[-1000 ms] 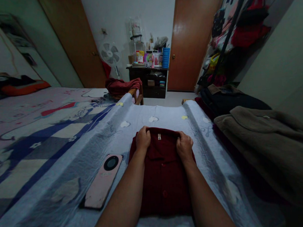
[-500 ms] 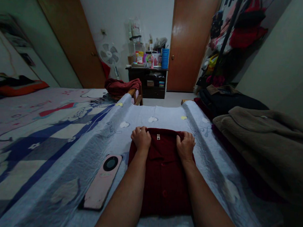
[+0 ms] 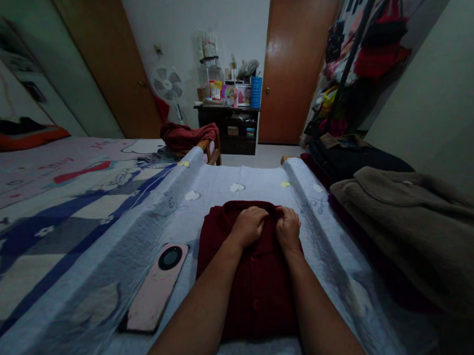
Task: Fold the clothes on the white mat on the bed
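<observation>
A dark red buttoned top [image 3: 260, 285] lies folded in a neat rectangle before me, its neckline at the far end and buttons running down the middle. My left hand [image 3: 251, 226] is closed at the inside of the neckline, fingers curled on the cloth and covering the neck label. Close beside it, my right hand [image 3: 288, 228] grips the collar and shoulder edge at the far right corner, thumb toward the middle. Both forearms lie over the garment's sides. A pink phone [image 3: 157, 289] with a round black camera ring rests face down to the left.
Under the top is a pale blue blanket [image 3: 217, 178] with raised sides. Folded clothes, a brown fleece coat [image 3: 409, 218] among them, are stacked at right. A patterned bed [image 3: 94, 203] stretches left. Beyond are a red cloth [image 3: 189, 135], a fan [image 3: 167, 86] and a dark cabinet [image 3: 227, 128].
My left hand has moved from the far left shoulder of the top rightward to the neckline, covering the label. My right hand stays at the right corner. The view has shifted slightly.
</observation>
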`<state>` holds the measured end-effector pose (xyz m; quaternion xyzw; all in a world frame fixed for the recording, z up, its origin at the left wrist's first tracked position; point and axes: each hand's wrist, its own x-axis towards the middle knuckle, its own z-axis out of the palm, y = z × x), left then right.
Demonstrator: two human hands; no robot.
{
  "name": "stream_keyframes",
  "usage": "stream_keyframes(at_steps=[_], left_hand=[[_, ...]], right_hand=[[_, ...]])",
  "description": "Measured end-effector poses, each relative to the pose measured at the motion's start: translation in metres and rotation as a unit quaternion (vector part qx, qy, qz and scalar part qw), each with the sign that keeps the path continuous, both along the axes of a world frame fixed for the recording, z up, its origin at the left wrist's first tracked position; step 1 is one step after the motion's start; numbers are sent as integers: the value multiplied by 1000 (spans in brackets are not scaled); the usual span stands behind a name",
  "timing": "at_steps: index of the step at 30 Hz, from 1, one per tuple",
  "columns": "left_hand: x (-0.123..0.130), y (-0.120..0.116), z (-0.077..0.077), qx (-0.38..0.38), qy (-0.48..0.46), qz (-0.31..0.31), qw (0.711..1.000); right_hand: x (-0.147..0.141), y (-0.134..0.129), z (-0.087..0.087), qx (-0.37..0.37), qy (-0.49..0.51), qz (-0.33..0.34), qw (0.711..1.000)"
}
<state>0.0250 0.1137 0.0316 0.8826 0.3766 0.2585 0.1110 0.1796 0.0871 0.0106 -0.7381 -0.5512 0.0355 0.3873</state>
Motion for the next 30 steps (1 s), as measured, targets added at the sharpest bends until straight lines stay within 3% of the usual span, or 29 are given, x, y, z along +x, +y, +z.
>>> stream_keyframes(at_steps=[5,11,19,23,27,30], left_hand=[[7,-2,-11,10,74,21,997],[9,-2,-20,25,94,30,995],[8,0,-21,8,96,31,995],[7,0,-18,-7,94,31,995],[5,1,-17,-20,80,26,996],[4,2,-17,-28,63,26,997]], right_hand=[[0,3,-8,-23,-28,12,999],[6,5,-14,-81,-60,51,994],[9,3,-3,-129,-105,61,984],[10,2,2,-110,-118,84,983],[14,5,3,-48,-73,135,987],[14,6,4,-7,-43,132,990]])
